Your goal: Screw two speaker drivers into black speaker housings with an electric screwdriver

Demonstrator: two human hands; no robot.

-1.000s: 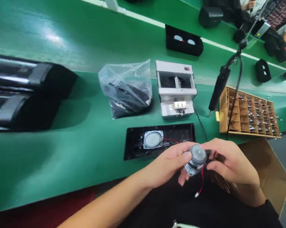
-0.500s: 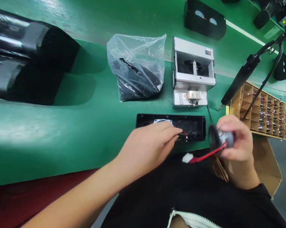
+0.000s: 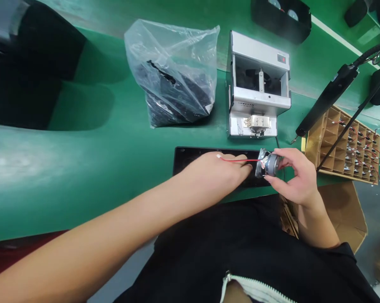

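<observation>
My right hand (image 3: 293,174) is closed round a small round speaker driver (image 3: 268,163) with a silver frame, held at the right end of a long black speaker housing (image 3: 185,154) that lies on the green bench. A thin red wire (image 3: 239,159) runs from the driver leftward over my left hand (image 3: 220,171). That hand rests palm down on the housing, covering its middle, fingers together and pointing at the driver; I cannot see anything held in it.
Behind the housing stand a grey screw feeder machine (image 3: 257,86) and a clear plastic bag of black parts (image 3: 174,75). A black electric screwdriver (image 3: 327,99) hangs at right over a cardboard grid tray of wired parts (image 3: 344,145). A cardboard box (image 3: 346,214) sits below the bench edge.
My right hand has carried the driver left and down to the housing's right end. The red wire, which dangled below, now lies across my left hand. The view shifted down.
</observation>
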